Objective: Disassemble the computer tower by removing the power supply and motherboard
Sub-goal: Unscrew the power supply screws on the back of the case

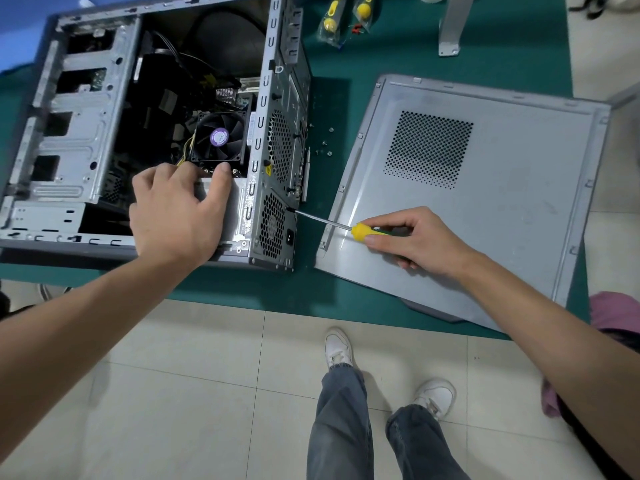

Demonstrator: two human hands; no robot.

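Observation:
The open grey computer tower (pixel 79 140) lies on its side on the green table. Inside it I see the black CPU fan (pixel 220 136) on the motherboard and the grey power supply (pixel 239 209) in the near right corner. My left hand (pixel 176 209) rests on top of the power supply, fingers spread and bent over its far edge. My right hand (pixel 412 237) grips a yellow-handled screwdriver (pixel 360 231). Its tip touches the tower's rear panel (pixel 277 216) beside the power supply's vent.
The removed side panel (pixel 485 202) lies to the right on the green table (pixel 332 292), under my right hand. Several loose screws (pixel 325 143) lie between tower and panel. Bagged yellow screwdrivers (pixel 332 19) and a metal bracket (pixel 450 29) sit at the back.

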